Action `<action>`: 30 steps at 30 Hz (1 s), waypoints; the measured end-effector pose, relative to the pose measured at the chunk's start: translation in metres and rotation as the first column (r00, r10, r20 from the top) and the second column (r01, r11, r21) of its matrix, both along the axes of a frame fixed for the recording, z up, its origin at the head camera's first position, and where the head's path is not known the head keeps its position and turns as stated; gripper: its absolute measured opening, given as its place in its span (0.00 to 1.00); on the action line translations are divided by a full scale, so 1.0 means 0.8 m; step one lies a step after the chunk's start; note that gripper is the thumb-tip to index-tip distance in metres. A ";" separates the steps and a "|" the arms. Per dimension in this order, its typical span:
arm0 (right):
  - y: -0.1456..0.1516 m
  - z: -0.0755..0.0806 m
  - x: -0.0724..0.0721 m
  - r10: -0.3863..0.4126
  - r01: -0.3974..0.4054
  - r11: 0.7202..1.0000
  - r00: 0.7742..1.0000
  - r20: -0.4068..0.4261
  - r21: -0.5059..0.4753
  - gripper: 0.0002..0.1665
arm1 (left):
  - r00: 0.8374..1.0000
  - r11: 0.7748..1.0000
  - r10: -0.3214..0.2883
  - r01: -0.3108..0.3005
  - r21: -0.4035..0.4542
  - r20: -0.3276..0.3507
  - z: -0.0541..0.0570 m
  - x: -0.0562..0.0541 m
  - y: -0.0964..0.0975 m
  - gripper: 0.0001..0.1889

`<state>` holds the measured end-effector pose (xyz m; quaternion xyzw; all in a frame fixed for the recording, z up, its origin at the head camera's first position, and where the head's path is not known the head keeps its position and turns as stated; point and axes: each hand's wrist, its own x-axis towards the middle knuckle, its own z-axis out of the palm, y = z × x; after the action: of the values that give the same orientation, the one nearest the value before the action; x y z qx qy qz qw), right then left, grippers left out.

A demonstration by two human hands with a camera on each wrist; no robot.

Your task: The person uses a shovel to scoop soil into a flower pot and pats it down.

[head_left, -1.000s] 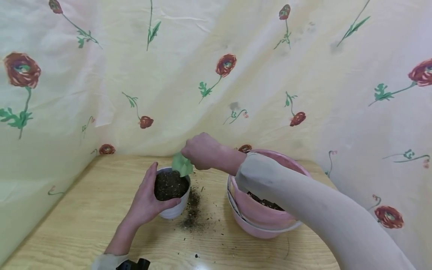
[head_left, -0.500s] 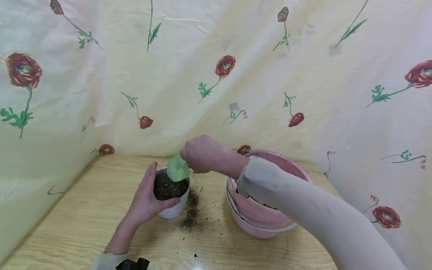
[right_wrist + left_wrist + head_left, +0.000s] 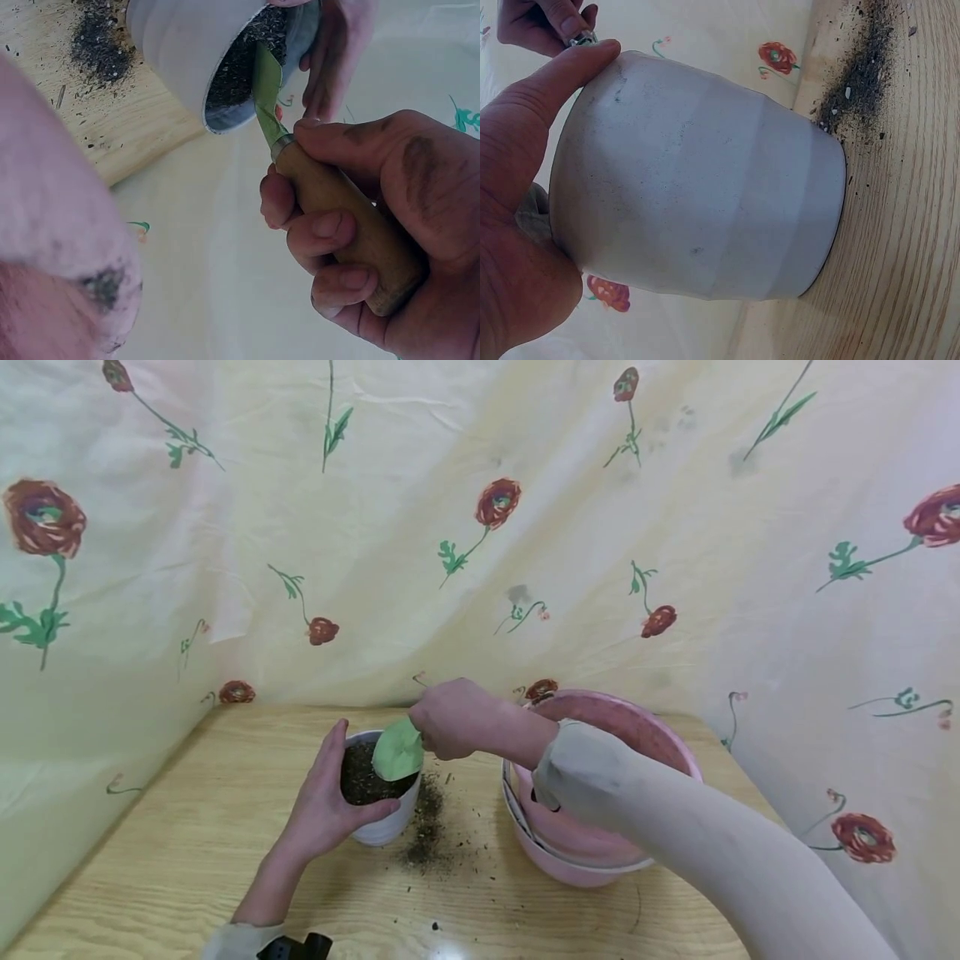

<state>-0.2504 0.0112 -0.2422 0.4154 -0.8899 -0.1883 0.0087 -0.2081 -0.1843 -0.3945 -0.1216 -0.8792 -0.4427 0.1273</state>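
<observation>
A white flower pot [image 3: 697, 180] holding dark potting soil [image 3: 363, 781] stands on the table. My left hand [image 3: 330, 793] grips the pot from its near left side, thumb and fingers spread around the rim. In my right hand [image 3: 375, 202] is a garden trowel, its wooden handle [image 3: 337, 217] wrapped by curled fingers. The trowel's light green blade [image 3: 399, 752] lies over the soil at the pot's right side, and in the right wrist view its tip meets the soil. Dark smudges mark the right hand's skin.
Nested pink basins [image 3: 585, 860] stand to the right, partly hidden under my right sleeve [image 3: 660, 802]. Spilled soil [image 3: 427, 827] lies on the wooden table [image 3: 187, 827] between pot and basins. A flowered sheet [image 3: 375, 527] hangs behind the table.
My right hand has lowered slightly toward me, bringing the trowel blade from the pot's back right rim down over the soil. The left hand and pot stay in place.
</observation>
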 end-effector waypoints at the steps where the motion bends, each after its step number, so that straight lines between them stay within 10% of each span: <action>1: 0.001 0.000 0.000 -0.002 0.002 1.000 1.000 -0.001 0.000 0.18 | 1.000 1.000 0.001 -0.001 -0.002 -0.002 0.000 0.000 0.000 0.69; 30: 0.087 0.042 -0.007 0.084 -0.086 0.963 0.996 -0.015 -0.256 0.23 | 0.999 1.000 0.011 -0.012 -0.020 -0.037 0.001 0.000 0.002 0.68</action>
<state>-0.2559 0.0809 -0.2088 0.4482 -0.8881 -0.0718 0.0723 -0.2080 -0.1828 -0.3936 -0.1260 -0.8819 -0.4307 0.1446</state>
